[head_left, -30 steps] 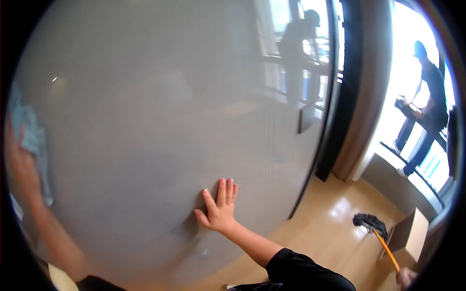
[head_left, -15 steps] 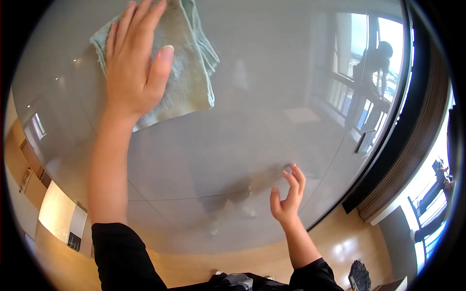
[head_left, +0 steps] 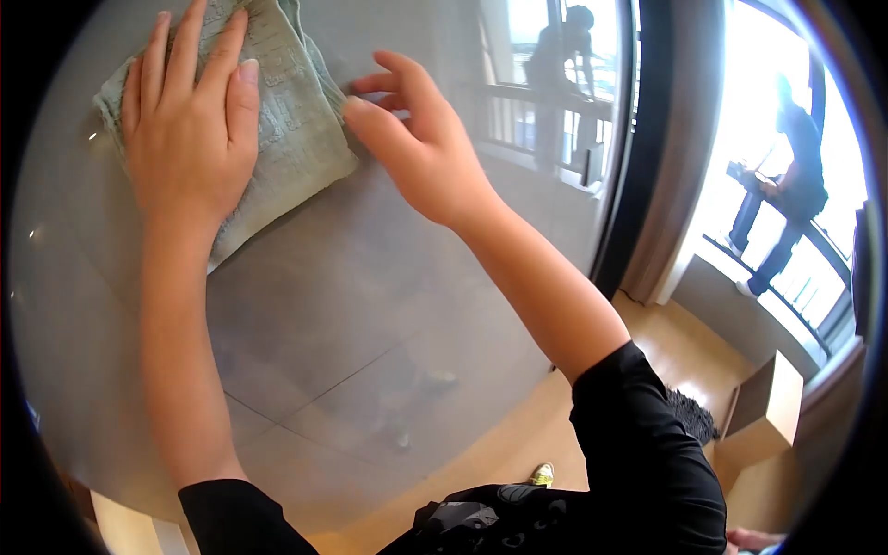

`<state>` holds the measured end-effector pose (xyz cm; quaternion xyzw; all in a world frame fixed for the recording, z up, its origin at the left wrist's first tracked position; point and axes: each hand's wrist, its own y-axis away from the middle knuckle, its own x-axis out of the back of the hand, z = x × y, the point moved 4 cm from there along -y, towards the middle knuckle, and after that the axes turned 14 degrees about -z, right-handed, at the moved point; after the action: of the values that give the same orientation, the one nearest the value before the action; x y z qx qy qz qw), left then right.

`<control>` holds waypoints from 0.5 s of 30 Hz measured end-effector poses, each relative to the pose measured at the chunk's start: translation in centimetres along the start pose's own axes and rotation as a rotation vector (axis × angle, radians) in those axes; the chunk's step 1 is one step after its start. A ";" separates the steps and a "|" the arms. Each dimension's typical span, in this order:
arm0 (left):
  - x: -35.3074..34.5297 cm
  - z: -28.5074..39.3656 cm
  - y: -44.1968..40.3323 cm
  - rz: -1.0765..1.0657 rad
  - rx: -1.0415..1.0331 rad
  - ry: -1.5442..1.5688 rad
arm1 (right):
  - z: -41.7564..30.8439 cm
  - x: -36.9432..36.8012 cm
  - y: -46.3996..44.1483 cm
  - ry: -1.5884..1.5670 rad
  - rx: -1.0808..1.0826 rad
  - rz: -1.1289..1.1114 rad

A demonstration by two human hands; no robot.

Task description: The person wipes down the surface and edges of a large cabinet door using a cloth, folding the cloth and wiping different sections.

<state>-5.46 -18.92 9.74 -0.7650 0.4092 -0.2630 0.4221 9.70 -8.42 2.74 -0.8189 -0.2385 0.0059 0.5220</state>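
Note:
A folded pale green cloth lies against a glossy grey panel at the upper left. My left hand presses flat on it with its fingers spread. Just right of the cloth is my right hand, its fingers apart and slightly bent, with nothing in it. Its thumb and fingertips come close to the cloth's right edge; whether they touch it I cannot tell.
Past the panel's dark right edge hangs a curtain. A person stands on the sill by the bright window. A cardboard box and a dark mop head are on the floor. Another person's hand shows at the bottom right.
My right hand has risen from low on the panel to beside the cloth. The view has turned, so the cloth and my left hand appear further left and the person at the window shows more fully.

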 end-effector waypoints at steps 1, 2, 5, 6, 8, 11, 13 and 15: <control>0.2 0.4 -0.6 -0.012 0.024 -0.041 | -0.7 -0.2 -0.9 -0.002 -0.041 -0.002; 0.4 0.5 -0.6 -0.026 0.054 -0.083 | -1.4 -0.7 -1.3 0.021 -0.052 0.026; 0.4 0.5 -1.6 -0.044 0.079 -0.076 | -2.5 -1.2 -2.8 0.069 -0.056 0.104; 0.3 0.4 -1.8 -0.040 0.085 -0.081 | -2.4 -1.1 -3.1 0.083 -0.035 0.128; -0.4 0.3 -1.7 -0.031 0.091 -0.088 | -1.6 -1.4 -3.5 0.142 0.002 0.154; -0.4 0.8 -1.4 -0.017 0.120 -0.098 | -2.0 -1.4 -3.1 0.430 0.198 0.244; -0.6 0.7 -1.3 0.041 0.104 -0.003 | -3.3 -2.5 -2.4 0.816 0.517 0.403; -0.9 -0.2 -1.9 0.143 0.029 0.084 | -5.6 -3.6 -2.8 0.626 0.565 0.327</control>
<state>-5.30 -17.66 11.42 -0.7160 0.4763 -0.2701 0.4330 6.90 -13.65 6.77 -0.6335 0.0744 -0.0946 0.7643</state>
